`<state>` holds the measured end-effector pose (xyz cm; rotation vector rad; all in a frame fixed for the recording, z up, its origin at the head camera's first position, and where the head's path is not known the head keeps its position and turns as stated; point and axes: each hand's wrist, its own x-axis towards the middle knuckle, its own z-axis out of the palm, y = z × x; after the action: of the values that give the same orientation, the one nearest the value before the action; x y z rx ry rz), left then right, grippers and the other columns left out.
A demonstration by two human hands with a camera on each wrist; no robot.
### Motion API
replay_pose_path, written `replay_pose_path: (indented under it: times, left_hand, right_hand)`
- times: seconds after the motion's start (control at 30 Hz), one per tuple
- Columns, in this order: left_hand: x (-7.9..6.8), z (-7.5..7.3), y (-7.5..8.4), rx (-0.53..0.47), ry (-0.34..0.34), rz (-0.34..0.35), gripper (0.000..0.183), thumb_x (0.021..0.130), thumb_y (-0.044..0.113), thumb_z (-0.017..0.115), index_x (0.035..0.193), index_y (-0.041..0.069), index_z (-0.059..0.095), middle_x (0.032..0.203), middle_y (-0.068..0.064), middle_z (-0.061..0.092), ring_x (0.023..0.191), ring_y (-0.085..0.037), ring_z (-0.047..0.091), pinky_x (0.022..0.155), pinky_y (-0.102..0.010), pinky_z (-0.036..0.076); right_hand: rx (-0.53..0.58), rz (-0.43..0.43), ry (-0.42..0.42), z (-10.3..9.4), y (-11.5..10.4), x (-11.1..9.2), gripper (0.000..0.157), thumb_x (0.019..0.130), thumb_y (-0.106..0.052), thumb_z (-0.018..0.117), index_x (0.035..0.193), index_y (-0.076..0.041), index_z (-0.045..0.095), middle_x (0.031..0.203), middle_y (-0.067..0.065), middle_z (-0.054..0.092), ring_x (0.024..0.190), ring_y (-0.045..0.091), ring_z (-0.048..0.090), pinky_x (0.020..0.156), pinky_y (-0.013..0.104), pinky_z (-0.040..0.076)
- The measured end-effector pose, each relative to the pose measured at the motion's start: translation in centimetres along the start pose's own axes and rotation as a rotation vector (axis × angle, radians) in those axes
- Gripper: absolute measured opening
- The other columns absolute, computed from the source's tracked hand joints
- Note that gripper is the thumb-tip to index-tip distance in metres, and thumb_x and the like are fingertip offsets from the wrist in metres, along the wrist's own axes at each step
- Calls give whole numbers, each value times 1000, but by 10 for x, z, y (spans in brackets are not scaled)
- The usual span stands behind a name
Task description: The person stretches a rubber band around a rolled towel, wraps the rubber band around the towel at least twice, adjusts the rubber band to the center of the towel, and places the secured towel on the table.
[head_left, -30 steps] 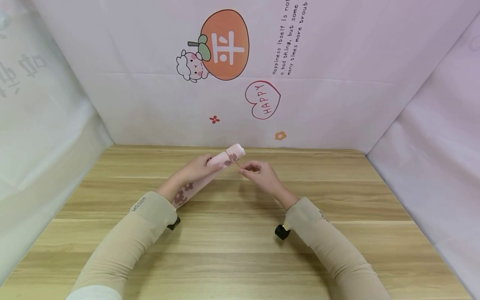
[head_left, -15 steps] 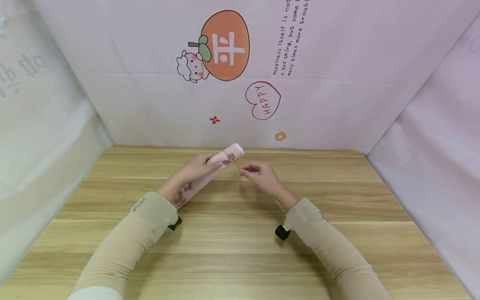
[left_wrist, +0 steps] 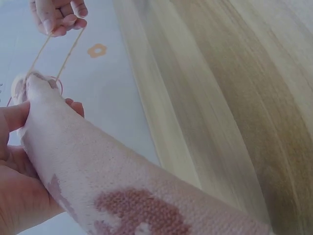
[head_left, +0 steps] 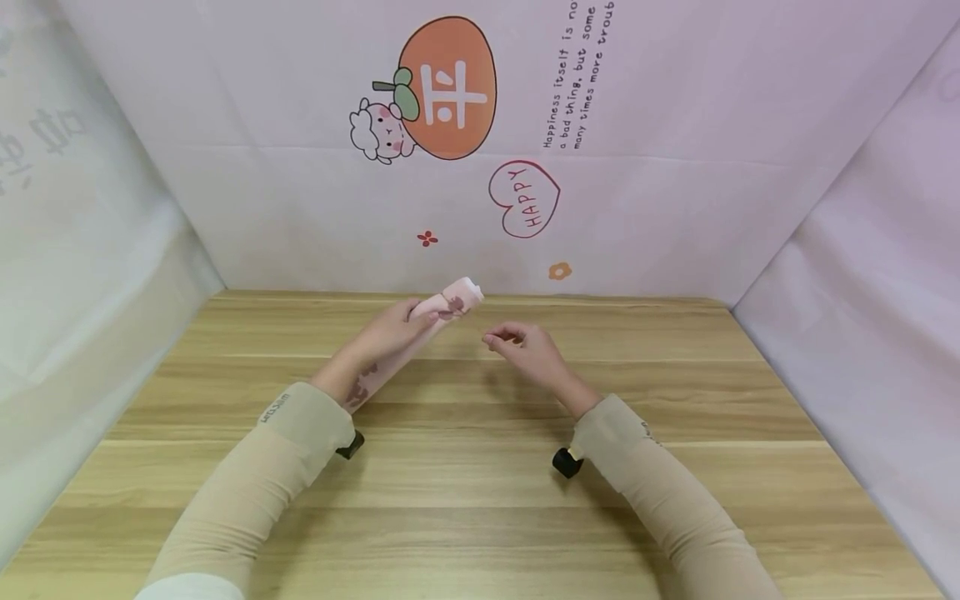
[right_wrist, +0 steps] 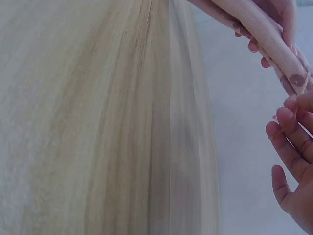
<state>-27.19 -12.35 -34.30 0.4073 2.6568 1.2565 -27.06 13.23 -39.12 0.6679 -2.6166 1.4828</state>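
A pink rolled cloth [head_left: 462, 293] with brown flower prints slants up to the right, close over the table. My left hand [head_left: 388, 335] grips it near its upper end, thumb on one side and fingers on the other. Around that end sits a thin tan rubber band [left_wrist: 70, 56], pulled out in two taut strands. My right hand [head_left: 525, 346] pinches the band's far loop, a short way to the right of the roll. In the right wrist view the right hand's fingers [right_wrist: 289, 142] lie just below the roll's end.
A wood-grain table [head_left: 465, 517] spreads under both arms. Behind it rises a white printed backdrop [head_left: 300, 208], and white cloth walls [head_left: 862, 317] flank the sides. Black wrist cameras [head_left: 567, 462] hang below the cuffs.
The roll's upper end has shifted slightly left and up with my left hand. My right hand has moved slightly right, so the gap between it and the roll has widened.
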Motion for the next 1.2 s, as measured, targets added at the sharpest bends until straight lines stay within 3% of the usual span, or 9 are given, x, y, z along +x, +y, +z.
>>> replay_pose_path:
  times: [0.4, 0.73, 1.0, 1.2]
  left_hand:
    - [2, -7, -1, -13, 77, -14, 53, 110, 32, 46, 148, -6, 43, 140, -30, 53, 127, -43, 52, 106, -56, 42]
    - [2, -13, 2, -71, 90, -43, 62, 110, 35, 44, 155, -6, 32, 150, -31, 43, 134, -45, 46, 109, -59, 38]
    - [2, -14, 3, -63, 121, -29, 56, 111, 32, 44, 150, -6, 39, 140, -30, 51, 126, -42, 51, 106, -57, 41]
    - [2, -15, 1, -89, 131, -39, 53, 110, 33, 44, 146, -6, 43, 135, -29, 54, 118, -41, 54, 100, -55, 46]
  right_hand:
    - [-22, 38, -11, -9, 10, -3, 26, 103, -21, 63, 114, 0, 74, 108, 18, 74, 101, 26, 65, 93, 46, 47]
    - [-64, 22, -10, -16, 17, -6, 28, 103, -21, 64, 113, 3, 73, 107, 12, 75, 103, 30, 67, 102, 54, 43]
    - [-88, 38, -3, -18, 22, -7, 29, 103, -23, 63, 115, 1, 74, 122, 14, 71, 117, 31, 62, 103, 53, 43]
    - [-80, 46, 8, -22, 27, -6, 29, 103, -22, 64, 114, 2, 74, 112, 11, 74, 109, 30, 66, 102, 52, 43]
